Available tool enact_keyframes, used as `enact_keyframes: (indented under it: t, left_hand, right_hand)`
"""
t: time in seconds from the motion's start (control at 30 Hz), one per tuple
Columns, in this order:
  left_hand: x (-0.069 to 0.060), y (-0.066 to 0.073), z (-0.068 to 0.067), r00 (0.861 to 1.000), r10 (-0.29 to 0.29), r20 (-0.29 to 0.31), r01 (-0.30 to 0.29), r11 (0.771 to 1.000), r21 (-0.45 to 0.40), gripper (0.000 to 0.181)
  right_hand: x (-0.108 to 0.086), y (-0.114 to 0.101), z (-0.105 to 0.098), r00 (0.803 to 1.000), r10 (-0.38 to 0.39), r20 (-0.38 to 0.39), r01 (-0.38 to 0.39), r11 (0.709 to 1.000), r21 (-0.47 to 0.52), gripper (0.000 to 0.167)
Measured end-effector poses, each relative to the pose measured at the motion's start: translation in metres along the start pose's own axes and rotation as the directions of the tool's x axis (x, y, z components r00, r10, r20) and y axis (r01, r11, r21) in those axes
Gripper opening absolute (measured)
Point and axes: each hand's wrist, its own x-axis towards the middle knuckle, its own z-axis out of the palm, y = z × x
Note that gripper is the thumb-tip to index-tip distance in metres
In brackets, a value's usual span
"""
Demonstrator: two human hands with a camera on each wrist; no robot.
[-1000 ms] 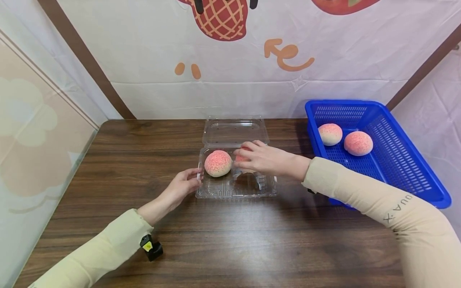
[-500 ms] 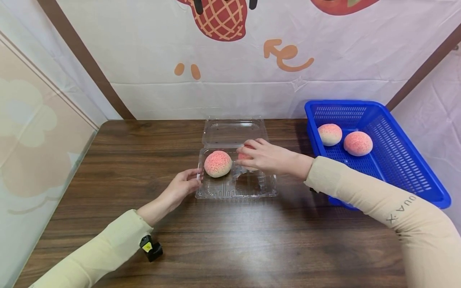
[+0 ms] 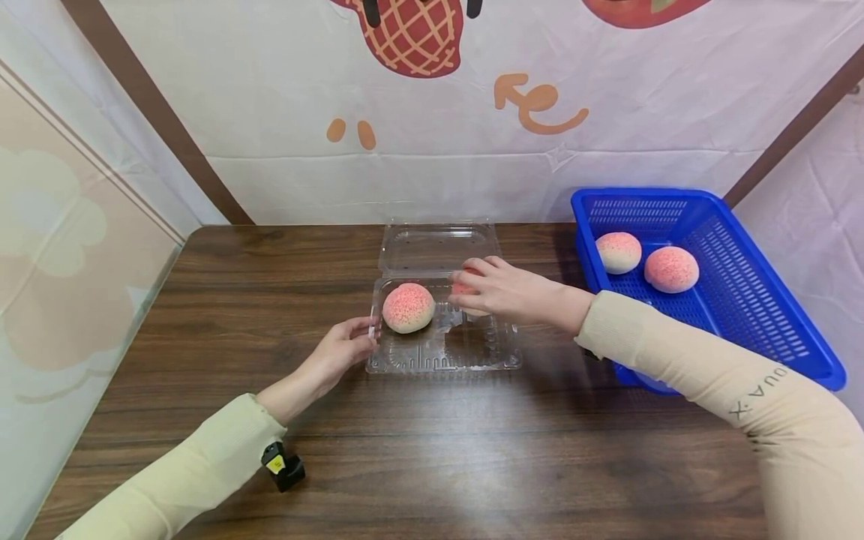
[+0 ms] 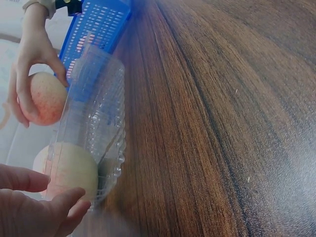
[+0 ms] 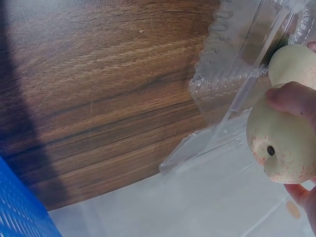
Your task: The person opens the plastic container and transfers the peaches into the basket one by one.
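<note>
A clear plastic box (image 3: 432,352) stands open on the table, its lid (image 3: 439,247) folded back toward the wall. One pink and cream peach (image 3: 408,307) lies in its left back part. The left hand (image 3: 334,352) pinches the box's left wall; in the left wrist view its thumb and fingers (image 4: 69,197) are on either side of the rim. The right hand (image 3: 506,292) grips a second peach (image 5: 281,140) above the right half of the box, held just clear of the rim in the left wrist view (image 4: 47,98). From above, its fingers cover much of that peach.
A blue perforated basket (image 3: 763,300) stands to the right, partly behind the right forearm, with two more peaches (image 3: 618,252) (image 3: 671,269) inside. A printed cloth (image 3: 283,90) hangs behind the wooden table (image 3: 432,465). A black device (image 3: 283,465) is on the left wrist.
The right hand has shifted slightly to the right and back with its peach. The left hand and the box have barely moved.
</note>
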Motion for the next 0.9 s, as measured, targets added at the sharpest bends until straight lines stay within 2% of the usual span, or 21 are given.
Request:
enact_keyframes:
  t: [0.5,0.7,0.9]
  left_hand:
    - [0.0004,0.0003,0.0002,1.000,-0.006,-0.007,0.006,1.000,0.007,0.046]
    - [0.0008,-0.0004,0.0000,1.000,0.000,-0.014,0.000,1.000,0.004,0.046]
    - [0.0010,-0.0008,-0.0001,1.000,0.002,-0.010,-0.002,1.000,0.007,0.047]
  right_hand:
    - [-0.0066,0.0060,-0.0017,0.999,0.032,0.018,-0.032,0.999,0.038,0.031]
    - [-0.0083,0.0084,-0.0020,1.000,0.016,-0.017,-0.016,1.000,-0.003,0.028]
    - [-0.0102,0.0104,-0.0032,0.999,0.019,-0.029,-0.019,1.000,-0.001,0.027]
